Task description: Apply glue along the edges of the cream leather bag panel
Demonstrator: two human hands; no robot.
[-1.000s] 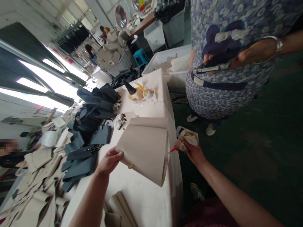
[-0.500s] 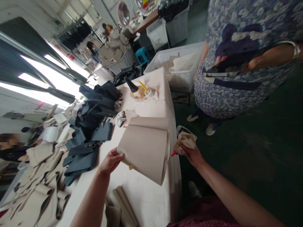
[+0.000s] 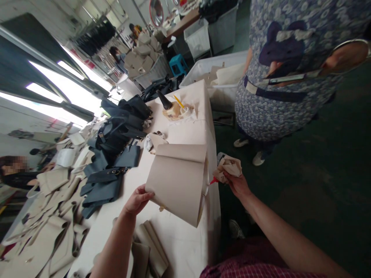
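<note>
Left grip [image 3: 139, 200] clamps a folded beige leather-like panel [image 3: 176, 187]; to its right, the right grip [image 3: 238, 185], closed round a red-nozzled, tan-paper-wrapped applicator [image 3: 228, 168], has shifted slightly foldward: edge work apparently advancing.

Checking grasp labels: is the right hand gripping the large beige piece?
No, the left hand grips the large beige piece, while the right hand holds a crumpled wrapping with a red tip.
</note>
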